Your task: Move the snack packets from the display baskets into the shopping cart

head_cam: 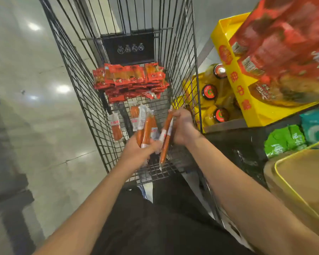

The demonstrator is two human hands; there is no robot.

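Both my hands are inside the black wire shopping cart (77,85). My left hand (136,153) grips a bunch of orange sausage packets (145,129) with white labels. My right hand (182,126) grips two more long orange sausage packets (166,140), tilted downward. A single sausage packet (116,127) lies loose against the cart's left wall. A pile of red snack packets (131,80) lies at the cart's far end.
To the right stands a display shelf with a yellow box (247,100) of large red bags (284,43), yellow packs with red-lidded jars (209,92), green packets (284,140) and a tan tray (306,181). Shiny grey floor lies left of the cart.
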